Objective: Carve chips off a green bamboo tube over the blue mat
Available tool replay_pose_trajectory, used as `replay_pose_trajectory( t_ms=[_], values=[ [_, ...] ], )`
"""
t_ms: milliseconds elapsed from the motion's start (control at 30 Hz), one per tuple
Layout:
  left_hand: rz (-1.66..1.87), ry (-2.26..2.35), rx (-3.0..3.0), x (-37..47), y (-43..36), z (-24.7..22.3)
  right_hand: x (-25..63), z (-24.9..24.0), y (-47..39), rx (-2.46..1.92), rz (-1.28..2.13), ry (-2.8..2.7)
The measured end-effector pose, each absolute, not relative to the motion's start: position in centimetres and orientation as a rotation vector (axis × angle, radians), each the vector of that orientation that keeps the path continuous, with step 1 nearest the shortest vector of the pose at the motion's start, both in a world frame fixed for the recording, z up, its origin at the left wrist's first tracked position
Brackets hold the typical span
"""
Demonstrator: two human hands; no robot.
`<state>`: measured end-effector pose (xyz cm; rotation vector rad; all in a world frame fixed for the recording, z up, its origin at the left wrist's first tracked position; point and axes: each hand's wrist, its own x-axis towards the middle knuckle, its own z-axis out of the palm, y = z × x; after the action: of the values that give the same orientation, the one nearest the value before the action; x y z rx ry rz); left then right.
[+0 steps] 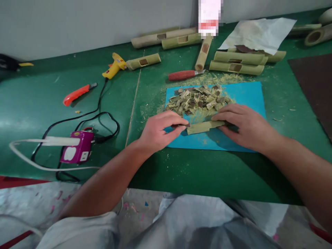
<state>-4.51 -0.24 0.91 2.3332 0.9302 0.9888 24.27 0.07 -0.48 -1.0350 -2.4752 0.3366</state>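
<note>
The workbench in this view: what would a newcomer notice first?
Probably the bright blue sheet, lying under both hands and carrying a heap of small green and brown pieces. Next, the yellow glue gun and the purple power adapter, both on the left side.

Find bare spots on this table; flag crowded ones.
Bare: green table between the blue sheet and the table's near edge; mostly bare between sheet and dark brown panel. Crowded: chip pile, left hand and right hand; bamboo tubes behind.
</note>
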Motion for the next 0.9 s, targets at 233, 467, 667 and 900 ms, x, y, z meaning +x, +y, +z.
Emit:
replay_pose_trajectory(
  t_ms=[233,467,667,900],
  values=[
    [0.956,0.928,2.396,-4.6,-0.2,0.7,24.3,-0.4,0.2,-1.064,0.414,-2.43],
    [0.929,1.037,2.38,-4.8,-0.2,0.6,25.5,0.7,0.4,-1.126,0.273,-2.535],
    [0.926,1.061,2.381,-4.8,-0.4,0.7,26.7,1.7,0.8,-1.177,0.165,-2.661],
    [0.936,1.098,2.353,-4.8,-0.3,0.7,27.4,1.8,1.1,-1.225,0.141,-2.693]
  ],
)
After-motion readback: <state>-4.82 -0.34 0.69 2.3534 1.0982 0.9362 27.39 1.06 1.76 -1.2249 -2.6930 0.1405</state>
